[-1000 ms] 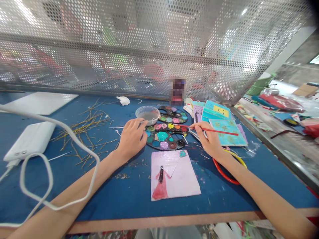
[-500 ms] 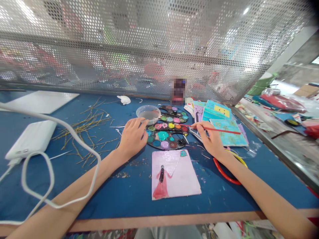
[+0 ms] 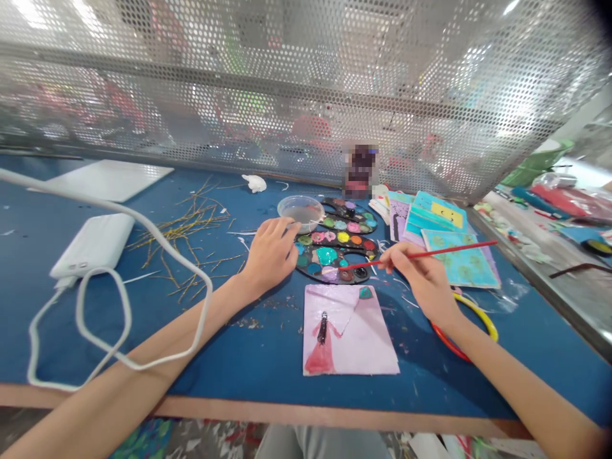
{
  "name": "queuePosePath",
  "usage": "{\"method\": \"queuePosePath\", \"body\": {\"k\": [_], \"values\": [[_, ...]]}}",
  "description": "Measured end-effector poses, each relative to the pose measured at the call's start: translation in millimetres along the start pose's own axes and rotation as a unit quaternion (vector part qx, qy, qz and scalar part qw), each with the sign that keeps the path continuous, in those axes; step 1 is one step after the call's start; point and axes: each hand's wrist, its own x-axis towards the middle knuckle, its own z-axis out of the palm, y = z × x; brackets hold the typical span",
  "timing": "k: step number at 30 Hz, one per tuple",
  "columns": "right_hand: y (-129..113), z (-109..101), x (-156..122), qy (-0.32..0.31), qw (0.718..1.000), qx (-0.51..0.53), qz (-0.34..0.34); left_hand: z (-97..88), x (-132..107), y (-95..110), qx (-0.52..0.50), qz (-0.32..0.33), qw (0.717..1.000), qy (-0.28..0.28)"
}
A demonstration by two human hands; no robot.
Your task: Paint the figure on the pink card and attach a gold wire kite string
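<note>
My right hand [image 3: 425, 277] pinches a thin red paintbrush [image 3: 430, 253], its tip down at the near edge of the black paint palette [image 3: 335, 255] with several colour wells. My left hand [image 3: 270, 252] rests with curled fingers on the palette's left edge, steadying it. In front of the palette lies a pink painted card [image 3: 347, 331] showing a figure in a red dress and a small teal kite. A clear round water dish [image 3: 300, 210] stands just behind my left hand.
A second palette [image 3: 351, 220] lies behind the first. Painted teal cards [image 3: 449, 245] are stacked at right; red and yellow rings [image 3: 471, 328] lie under my right wrist. A white power bank [image 3: 93, 245], its cable [image 3: 119, 280] and scattered straw [image 3: 191, 229] lie left. Perforated metal screen [image 3: 287, 89] behind.
The brush tip has moved from the palette's right-hand wells down to its near edge, and my right hand came slightly toward me. The view shifted left. My left hand stayed put.
</note>
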Motion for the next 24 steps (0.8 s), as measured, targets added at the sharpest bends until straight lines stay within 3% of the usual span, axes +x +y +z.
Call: {"method": "queuePosePath", "body": {"k": [7,24], "values": [[9.5,13.8,-4.6,-0.064,0.997,0.018,0.049,2.2,-1.5,0.3,0.0,0.009,1.0,0.008],[15.7,15.9,-5.1,-0.071,0.995,0.029,0.065,1.9,-2.7,0.6,0.017,0.016,1.0,0.004]]}}
